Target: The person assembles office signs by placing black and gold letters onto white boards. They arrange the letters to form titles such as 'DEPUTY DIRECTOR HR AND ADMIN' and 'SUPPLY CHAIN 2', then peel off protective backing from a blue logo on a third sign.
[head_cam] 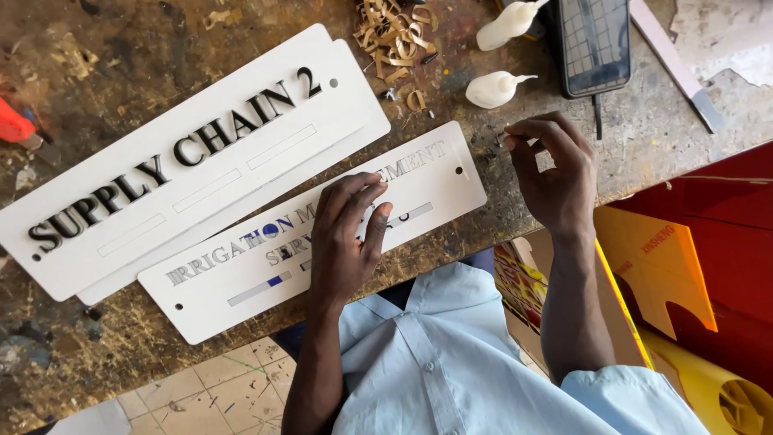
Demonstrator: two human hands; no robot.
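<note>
Two hands busy: left hand (348, 234) fingers flat on white sign plate (314, 229); right hand (551, 165) grip pinched on tiny piece (501, 138) (likely a letter). Seat squarely.

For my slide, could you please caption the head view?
Left hand presses a white sign plate; right hand pinches a small piece.

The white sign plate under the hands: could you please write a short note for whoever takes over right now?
Left hand rests fingers-down on the lower white sign plate, near its middle. Right hand hovers over the workbench past the plate's right end, pinching something too small to identify. Done: a few dark letters sit in the left part of the cut-out lettering. Left: most letter slots are unfilled. The finished black-lettered sign lies above; two glue bottles stand nearby.
</note>
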